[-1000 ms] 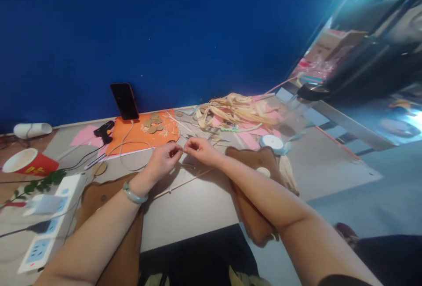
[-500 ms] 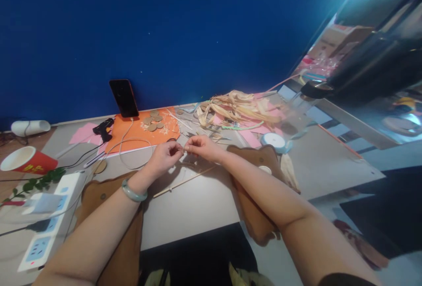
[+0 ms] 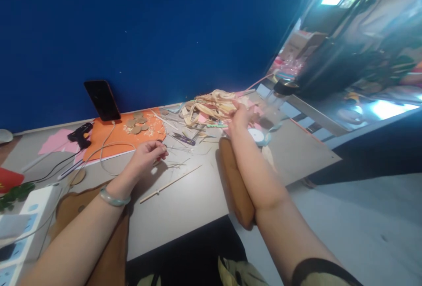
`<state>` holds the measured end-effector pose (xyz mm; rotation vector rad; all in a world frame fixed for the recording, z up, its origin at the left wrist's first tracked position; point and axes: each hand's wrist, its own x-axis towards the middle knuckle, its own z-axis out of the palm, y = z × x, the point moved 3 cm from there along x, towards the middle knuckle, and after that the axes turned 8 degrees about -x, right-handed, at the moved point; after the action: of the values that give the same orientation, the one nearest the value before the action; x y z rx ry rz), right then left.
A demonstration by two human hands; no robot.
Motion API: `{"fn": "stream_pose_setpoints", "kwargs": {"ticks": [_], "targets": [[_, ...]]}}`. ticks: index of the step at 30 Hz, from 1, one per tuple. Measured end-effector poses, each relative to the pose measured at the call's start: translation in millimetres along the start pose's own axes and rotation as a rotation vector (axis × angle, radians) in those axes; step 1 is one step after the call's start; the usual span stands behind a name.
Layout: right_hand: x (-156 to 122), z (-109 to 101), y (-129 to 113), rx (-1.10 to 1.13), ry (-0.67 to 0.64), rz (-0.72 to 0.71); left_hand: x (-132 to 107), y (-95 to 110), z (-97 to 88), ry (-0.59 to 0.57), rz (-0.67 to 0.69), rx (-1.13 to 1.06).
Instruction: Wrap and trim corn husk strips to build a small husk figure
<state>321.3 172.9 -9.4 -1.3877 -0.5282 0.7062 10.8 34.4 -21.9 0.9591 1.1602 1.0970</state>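
My left hand, a pale green bangle on its wrist, hovers over the table near the orange sheet. Its thumb and fingertips are pinched together; whatever sits between them is too small to name. My right hand reaches to the pile of dried, husk-like strips, its fingers blurred and partly hidden among them. Between my arms a thin wooden stick lies on the table, with fine dry stems just beyond it. Dark-handled snips lie beyond the left hand.
A phone leans on the blue wall behind an orange sheet with round wooden discs. A black glue gun, cables and a power strip are at left. A ribbon spool and brown cushioned pad lie at right.
My hands were together at the fingertips; now they are apart. The right hand has moved forward and right to the strip pile, while the left stays pinched. The camera view has turned right.
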Motion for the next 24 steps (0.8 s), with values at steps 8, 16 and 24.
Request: {"fn": "stream_pose_setpoints", "kwargs": {"ticks": [8,16,24], "targets": [[-82,35,9,-0.107,-0.586,-0.175,2,-1,-1.5,0.045,-0.038,-0.087],[-176,39,20,-0.37,-1.244,-0.258,1,6,-2.9,0.036,0.148,-0.022],[-178,39,22,-0.372,-1.224,-0.341,-1,3,-0.8,0.072,0.144,0.077]]}}
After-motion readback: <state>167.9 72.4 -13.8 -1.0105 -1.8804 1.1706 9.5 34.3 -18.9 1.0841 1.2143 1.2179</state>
